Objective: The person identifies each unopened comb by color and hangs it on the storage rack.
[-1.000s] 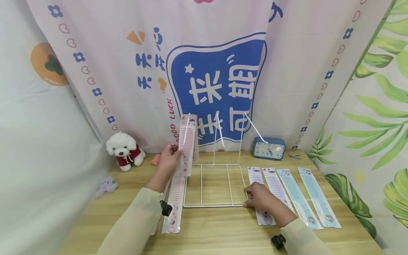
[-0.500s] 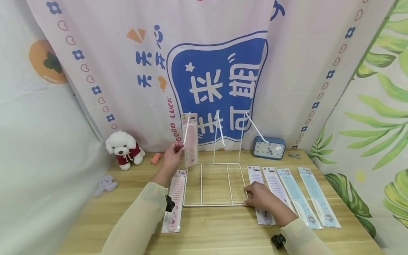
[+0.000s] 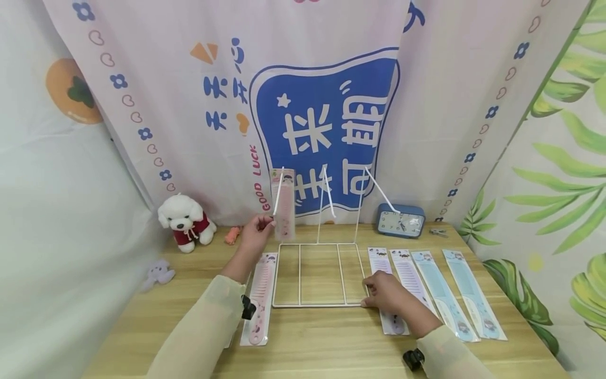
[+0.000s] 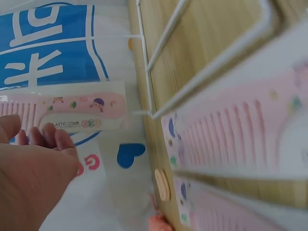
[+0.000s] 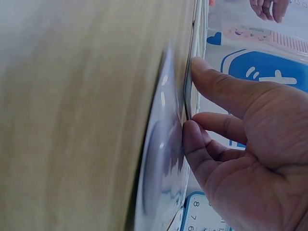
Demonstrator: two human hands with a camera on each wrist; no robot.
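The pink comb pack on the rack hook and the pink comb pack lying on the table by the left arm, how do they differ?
The hung pink comb pack is upright on the white wire rack's leftmost hook; the flat pink comb pack lies on the wooden table left of the rack base. The left hand touches the hung one; nothing touches the flat one. Both are pink combs on backing cards.

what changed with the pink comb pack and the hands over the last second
The left hand has pushed the pink comb pack back along the leftmost hook of the white wire rack, away from the camera; it still pinches the pack. The right hand stays on the rack's front right corner.
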